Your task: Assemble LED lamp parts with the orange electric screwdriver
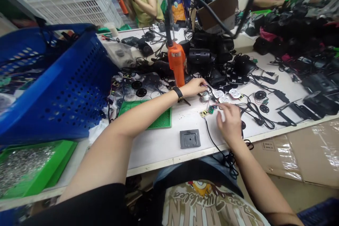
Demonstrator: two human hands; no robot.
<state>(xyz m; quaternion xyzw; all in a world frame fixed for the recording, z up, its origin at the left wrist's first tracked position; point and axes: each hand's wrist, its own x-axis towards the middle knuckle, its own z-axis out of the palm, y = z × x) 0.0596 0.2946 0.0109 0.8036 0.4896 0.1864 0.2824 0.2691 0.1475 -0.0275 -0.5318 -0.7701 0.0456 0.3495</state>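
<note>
My left hand (195, 87), with a dark band on its wrist, reaches across the bench with its fingers closed beside a silver round part (205, 96). What they grip, if anything, is hidden. My right hand (230, 123) hovers to the right of a small green circuit board (212, 109), its thumb and fingers apart and its fingertips close to thin wires. A yellowish circuit board (203, 113) lies beside the green one, with a black cable (209, 132) running down from it. White round pieces (234, 94) lie just beyond my right hand.
An orange electric screwdriver (177, 64) hangs over the bench. A grey rectangular block (190, 138) lies near the front edge, and a green perforated mat (162, 118) is under my left forearm. At left stand a blue basket (60, 88) and a green screw tray (57, 166). Two people work opposite.
</note>
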